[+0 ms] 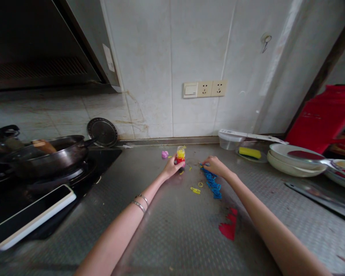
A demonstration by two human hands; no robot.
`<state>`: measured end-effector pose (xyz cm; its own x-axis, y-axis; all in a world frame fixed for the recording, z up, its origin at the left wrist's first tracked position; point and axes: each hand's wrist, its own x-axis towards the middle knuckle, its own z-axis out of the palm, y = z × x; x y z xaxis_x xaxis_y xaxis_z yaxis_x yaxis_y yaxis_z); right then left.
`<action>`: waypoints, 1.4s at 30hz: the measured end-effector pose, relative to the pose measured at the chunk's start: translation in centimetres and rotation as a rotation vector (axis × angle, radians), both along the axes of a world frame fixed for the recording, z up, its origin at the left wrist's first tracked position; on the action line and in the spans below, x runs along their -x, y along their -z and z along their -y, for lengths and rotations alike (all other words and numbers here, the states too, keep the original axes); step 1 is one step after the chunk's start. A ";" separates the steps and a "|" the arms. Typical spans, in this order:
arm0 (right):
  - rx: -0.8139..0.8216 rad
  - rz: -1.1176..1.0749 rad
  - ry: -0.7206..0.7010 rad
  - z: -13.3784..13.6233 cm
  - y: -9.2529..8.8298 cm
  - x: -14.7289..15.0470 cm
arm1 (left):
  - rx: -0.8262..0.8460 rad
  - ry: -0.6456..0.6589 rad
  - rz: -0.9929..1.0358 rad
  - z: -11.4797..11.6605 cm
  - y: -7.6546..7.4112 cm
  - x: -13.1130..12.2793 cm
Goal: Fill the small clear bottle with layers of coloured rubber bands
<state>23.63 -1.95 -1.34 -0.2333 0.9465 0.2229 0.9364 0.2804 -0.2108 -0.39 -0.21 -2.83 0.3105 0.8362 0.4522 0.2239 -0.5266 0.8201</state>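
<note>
A: What's over on the left?
B: A pan [71, 153] on the stove, and nearer, a white-edged device [31, 220] lying at a slant. Then, far out on the tabletop [161, 230], a small pink lump [165, 154].
A: And the left hand [172, 167]?
B: Just right of that lump. Its fingers are closed around a small clear jar [181, 152], which stands upright with yellow and red inside.
A: What could go wrong there?
B: If those fingers loosen or tilt, the jar could tip, being small and narrow, and the contents might scatter.
A: Farther right?
B: Some yellow loops [195, 190] lie loose between the hands; a sweeping wrist could drag them off. Then a pile of blue bands [213, 185] runs nearer, with the right hand [216, 166] over its far end. Those fingers are bent down, but the hand hides their tips, so I can't tell whether they grip a band.
A: The risk?
B: The bands look tangled, so one quick pull could bring several along, perhaps towards the red scrap [229, 226] on the near side
</note>
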 end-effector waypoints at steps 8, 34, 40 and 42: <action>0.002 0.057 0.058 1.2 -0.5 1.0 | -0.042 -0.311 0.059 -3.1 -1.2 3.0; -0.058 0.146 -0.161 2.8 -1.1 6.5 | -0.112 -0.365 -0.921 -6.6 -1.6 3.1; -0.057 0.273 -0.222 3.0 -1.5 6.4 | -0.108 -0.371 -0.951 -6.7 -2.1 2.9; -0.070 0.299 -0.249 3.0 -1.5 6.4 | -0.109 -0.368 -0.951 -6.7 -2.2 2.8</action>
<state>17.27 -4.91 0.17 -0.5186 0.8376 0.1717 0.8549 0.5111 0.0886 -3.19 6.49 -0.59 0.3123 0.9212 0.2320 0.9194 -0.3546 0.1701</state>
